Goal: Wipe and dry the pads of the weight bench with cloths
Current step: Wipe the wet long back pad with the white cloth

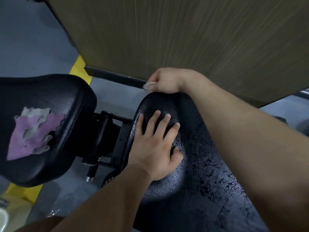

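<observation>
Black vinyl, beaded all over with water, covers the long back pad (209,173), so the wiping there looks only partly done. The left hand (155,144) lies flat on it with fingers spread and relaxed, holding nothing, likely to steady the pad. The right hand (165,81) is curled at the pad's far end, pinching a pale cloth (149,85), probably to work round that edge. A purple and grey cloth (33,133) lies loose on the seat pad (50,164) to the left, parked within reach, presumably for drying.
</observation>
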`<act>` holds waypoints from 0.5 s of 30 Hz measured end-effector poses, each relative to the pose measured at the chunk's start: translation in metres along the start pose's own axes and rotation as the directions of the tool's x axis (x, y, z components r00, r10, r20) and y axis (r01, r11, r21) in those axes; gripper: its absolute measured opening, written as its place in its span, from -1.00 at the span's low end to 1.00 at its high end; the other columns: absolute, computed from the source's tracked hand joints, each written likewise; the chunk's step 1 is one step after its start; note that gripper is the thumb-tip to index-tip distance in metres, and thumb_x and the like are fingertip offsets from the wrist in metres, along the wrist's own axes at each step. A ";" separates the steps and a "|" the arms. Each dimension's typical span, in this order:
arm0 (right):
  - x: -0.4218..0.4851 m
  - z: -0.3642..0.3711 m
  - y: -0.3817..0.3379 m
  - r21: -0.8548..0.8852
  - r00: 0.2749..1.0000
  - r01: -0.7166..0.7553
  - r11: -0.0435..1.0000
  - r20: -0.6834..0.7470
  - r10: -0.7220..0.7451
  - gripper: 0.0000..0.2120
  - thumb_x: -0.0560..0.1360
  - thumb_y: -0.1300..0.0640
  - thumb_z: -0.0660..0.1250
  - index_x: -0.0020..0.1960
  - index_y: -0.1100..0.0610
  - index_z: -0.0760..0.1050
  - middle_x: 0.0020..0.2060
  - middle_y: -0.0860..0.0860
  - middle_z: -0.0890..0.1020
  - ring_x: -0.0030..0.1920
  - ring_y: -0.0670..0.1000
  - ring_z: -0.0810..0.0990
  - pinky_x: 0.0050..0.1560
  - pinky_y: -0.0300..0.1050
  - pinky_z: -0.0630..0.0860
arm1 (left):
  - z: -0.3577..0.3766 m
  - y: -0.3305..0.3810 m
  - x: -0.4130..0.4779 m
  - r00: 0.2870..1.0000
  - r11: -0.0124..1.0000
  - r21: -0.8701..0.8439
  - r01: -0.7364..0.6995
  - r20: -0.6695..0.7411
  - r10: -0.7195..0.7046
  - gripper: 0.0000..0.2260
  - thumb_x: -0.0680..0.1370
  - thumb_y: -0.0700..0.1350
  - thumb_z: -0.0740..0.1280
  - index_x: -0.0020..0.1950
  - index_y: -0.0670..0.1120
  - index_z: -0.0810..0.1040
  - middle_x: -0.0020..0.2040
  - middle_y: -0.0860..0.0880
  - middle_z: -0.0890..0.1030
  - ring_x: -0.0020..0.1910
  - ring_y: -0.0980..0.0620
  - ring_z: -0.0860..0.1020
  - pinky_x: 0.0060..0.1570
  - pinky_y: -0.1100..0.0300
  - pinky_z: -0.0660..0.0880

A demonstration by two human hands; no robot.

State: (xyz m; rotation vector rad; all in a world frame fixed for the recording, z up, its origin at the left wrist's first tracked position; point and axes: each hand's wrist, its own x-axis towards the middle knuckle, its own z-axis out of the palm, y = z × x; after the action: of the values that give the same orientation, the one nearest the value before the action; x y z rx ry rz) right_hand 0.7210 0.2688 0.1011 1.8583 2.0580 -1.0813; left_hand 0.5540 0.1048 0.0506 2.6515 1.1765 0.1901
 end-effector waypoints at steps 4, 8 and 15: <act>-0.016 -0.005 0.047 0.111 0.957 -0.274 0.955 0.129 0.259 -0.76 0.66 -0.05 0.26 0.10 0.04 0.66 -0.19 0.01 0.67 -0.24 0.04 0.60 -0.21 -0.12 0.55 | 0.000 -0.001 0.001 1.000 1.000 -0.007 -0.001 -0.012 0.001 -0.42 0.46 0.12 0.27 0.46 -0.03 0.50 0.50 -0.12 0.43 0.57 -0.24 0.26 0.47 -0.40 0.11; -0.008 0.002 0.032 0.232 0.921 -0.368 0.900 0.223 0.319 -0.74 0.58 0.15 0.28 0.11 0.26 0.67 -0.17 0.24 0.70 -0.23 0.30 0.65 -0.08 0.29 0.64 | 0.000 0.000 0.000 1.000 1.000 -0.011 0.001 0.001 -0.001 -0.42 0.47 0.12 0.26 0.47 -0.02 0.49 0.50 -0.11 0.43 0.57 -0.24 0.25 0.48 -0.39 0.10; 0.018 0.012 -0.002 0.438 0.957 -0.275 0.856 0.210 0.199 -0.78 0.51 0.03 0.26 -0.23 0.09 0.56 -0.28 0.16 0.59 -0.35 0.12 0.47 -0.21 -0.05 0.46 | 0.000 -0.001 0.000 1.000 1.000 -0.011 -0.002 0.008 0.002 -0.42 0.46 0.11 0.26 0.48 -0.02 0.48 0.50 -0.12 0.42 0.59 -0.23 0.23 0.48 -0.39 0.10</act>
State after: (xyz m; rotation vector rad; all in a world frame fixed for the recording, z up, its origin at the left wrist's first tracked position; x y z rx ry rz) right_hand 0.7109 0.2755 0.0832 2.0764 1.5167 -1.6979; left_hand 0.5537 0.1055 0.0503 2.6414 1.1673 0.1850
